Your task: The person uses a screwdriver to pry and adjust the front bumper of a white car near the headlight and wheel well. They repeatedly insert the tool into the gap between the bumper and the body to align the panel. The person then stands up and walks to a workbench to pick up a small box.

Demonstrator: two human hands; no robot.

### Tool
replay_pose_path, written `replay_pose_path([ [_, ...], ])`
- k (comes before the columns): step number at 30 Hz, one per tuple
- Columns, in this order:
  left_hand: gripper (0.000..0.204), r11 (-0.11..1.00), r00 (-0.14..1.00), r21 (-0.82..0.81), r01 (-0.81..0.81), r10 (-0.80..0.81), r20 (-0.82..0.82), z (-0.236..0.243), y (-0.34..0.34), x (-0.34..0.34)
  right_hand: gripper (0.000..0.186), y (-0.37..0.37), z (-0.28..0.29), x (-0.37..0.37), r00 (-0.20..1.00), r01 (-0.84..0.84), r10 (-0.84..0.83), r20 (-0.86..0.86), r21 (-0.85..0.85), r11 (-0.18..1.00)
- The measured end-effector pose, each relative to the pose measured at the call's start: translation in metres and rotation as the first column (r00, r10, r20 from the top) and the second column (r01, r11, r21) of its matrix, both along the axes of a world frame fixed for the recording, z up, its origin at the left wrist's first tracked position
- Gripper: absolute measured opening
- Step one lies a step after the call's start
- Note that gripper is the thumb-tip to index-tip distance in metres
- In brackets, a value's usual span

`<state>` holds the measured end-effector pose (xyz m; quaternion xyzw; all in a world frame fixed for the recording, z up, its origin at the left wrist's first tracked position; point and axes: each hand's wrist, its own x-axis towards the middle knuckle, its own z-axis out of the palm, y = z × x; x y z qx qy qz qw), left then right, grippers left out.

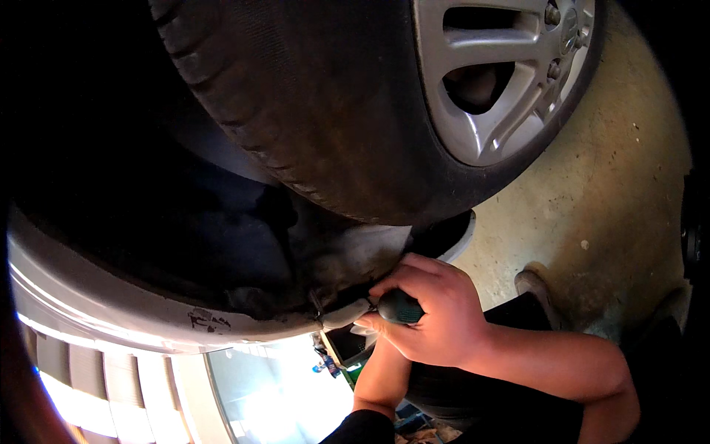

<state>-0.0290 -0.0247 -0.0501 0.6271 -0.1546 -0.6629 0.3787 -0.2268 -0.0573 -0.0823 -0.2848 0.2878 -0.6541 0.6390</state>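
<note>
Head view, close under wheel arch [222, 318]

- The screwdriver [400, 305] shows only the dark green butt of its handle; its shaft and tip are hidden behind the right hand [429, 311] and the wheel-arch lip [222, 314].
- The left hand is hidden behind the right hand; only its forearm [381, 377] shows, so its grip cannot be told.
- The tyre [318, 111] and alloy rim [510, 66] are cut off by the top edge.
- The wheel-arch cavity [148, 200] is too dark to make out.
- Small items below the hands [329, 362] are blurred and overexposed.
</note>
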Motion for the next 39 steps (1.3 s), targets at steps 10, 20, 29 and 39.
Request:
replay_pose_path([
  [10,0.052,1.000,1.000,-0.005,0.014,-0.014,-0.024,-0.007,-0.006,0.001,0.030,-0.001,0.002,0.001,0.997,0.075,-0.076,-0.034,-0.015,0.997],
  [20,0.053,0.999,0.998,0.007,0.044,-0.044,-0.048,-0.011,-0.018,-0.001,0.031,-0.001,-0.014,0.003,0.998,-0.035,0.038,0.054,-0.058,0.998],
  [29,0.054,0.998,0.997,-0.007,0.061,-0.061,-0.049,-0.019,-0.027,-0.002,0.028,-0.010,-0.030,-0.004,0.993,-0.116,0.119,0.012,-0.155,0.981],
  [39,0.055,0.998,0.996,-0.012,0.068,-0.068,-0.060,-0.026,-0.030,0.000,0.070,-0.041,-0.025,-0.013,0.866,-0.344,0.454,0.210,-0.409,0.845],
])
